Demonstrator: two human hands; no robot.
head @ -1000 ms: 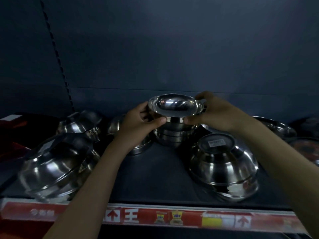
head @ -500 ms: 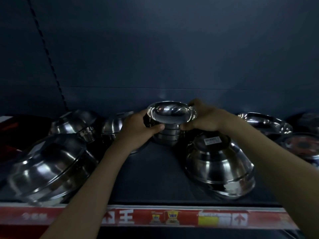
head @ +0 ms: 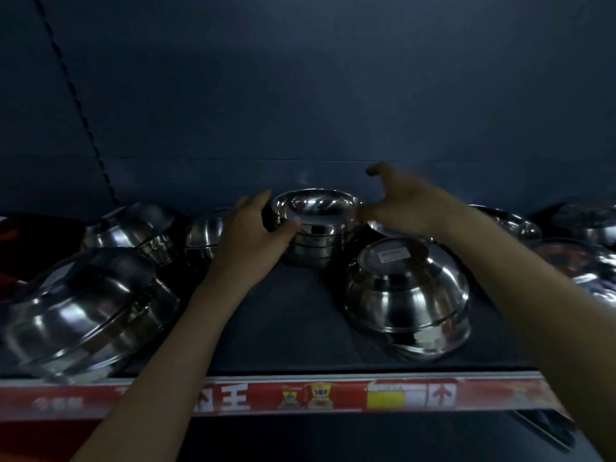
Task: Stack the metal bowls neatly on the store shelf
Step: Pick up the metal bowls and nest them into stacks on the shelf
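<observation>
A small stack of upright metal bowls [head: 315, 228] stands at the back middle of the dark shelf [head: 286, 315]. My left hand [head: 253, 235] holds the stack's left side, thumb at the top bowl's rim. My right hand [head: 406, 205] hovers just right of the top bowl with fingers spread and lifted; it looks blurred. A large upturned bowl stack with a label [head: 406, 295] lies tilted at the front right. Another big tilted stack [head: 83, 311] lies at the front left.
More upturned bowls [head: 133, 228] sit at the back left and another [head: 203, 235] sits behind my left wrist. Shallow dishes [head: 513, 221] and bowls [head: 586, 225] fill the right. A red price strip [head: 300, 395] runs along the shelf's front edge. A dark back panel rises behind.
The top bowl has settled onto the small stack. My right hand has let go of its rim and opened, lifting slightly up and right. My left hand stays on the stack.
</observation>
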